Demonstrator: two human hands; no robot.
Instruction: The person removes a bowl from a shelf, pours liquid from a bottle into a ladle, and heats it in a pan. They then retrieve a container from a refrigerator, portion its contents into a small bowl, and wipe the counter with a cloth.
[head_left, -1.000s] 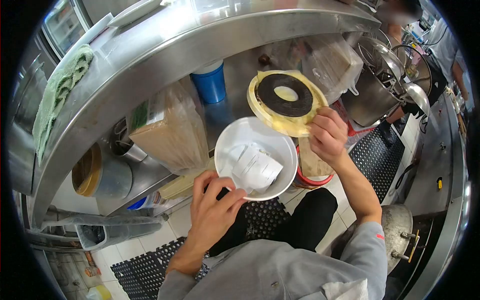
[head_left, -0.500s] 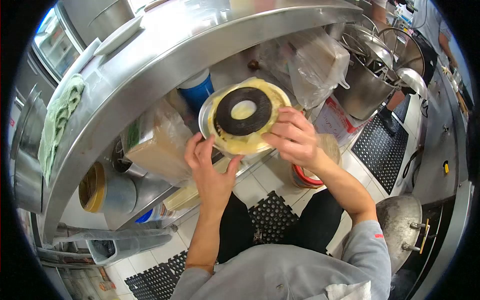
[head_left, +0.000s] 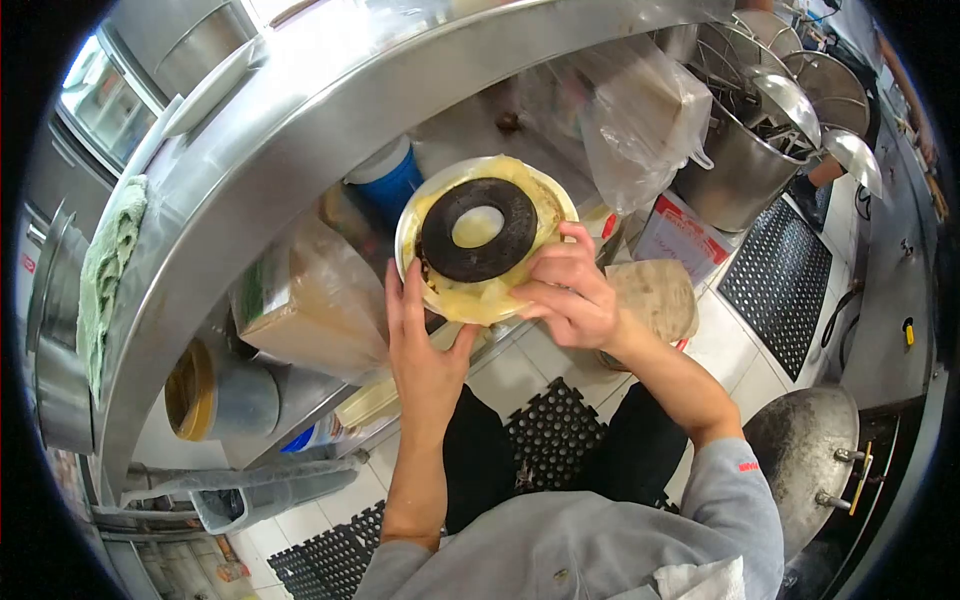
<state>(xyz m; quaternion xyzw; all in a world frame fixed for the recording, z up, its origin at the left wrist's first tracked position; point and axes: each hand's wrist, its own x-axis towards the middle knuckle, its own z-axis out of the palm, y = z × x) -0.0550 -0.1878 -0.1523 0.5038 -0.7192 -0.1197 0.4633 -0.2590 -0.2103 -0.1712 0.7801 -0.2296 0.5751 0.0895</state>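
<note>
In front of me is a pale round dish [head_left: 403, 236], tilted toward me. A thin, uneven yellow layer [head_left: 486, 303] covers it and hangs over the rim in places. On that layer lies a black ring [head_left: 515, 225], its middle showing a pale oval. My left hand [head_left: 428, 345] grips the dish at the lower left, fingers along the side and thumb at the bottom edge. With bent fingers, my right hand [head_left: 575, 290] pinches the yellow layer at the lower right edge; the fingertips are partly hidden.
A curved steel counter [head_left: 240, 170] arches above, with a green cloth [head_left: 115, 270] over its edge. Bagged boxes [head_left: 310, 300] and a blue container [head_left: 385, 185] sit underneath. At right stand a steel pot of ladles [head_left: 735, 165], a wok [head_left: 805, 465] and another person's leg [head_left: 822, 175].
My right hand has shifted down and slightly left along the edge, its fingers more curled. The dish has moved slightly left. My view has shifted a little.
</note>
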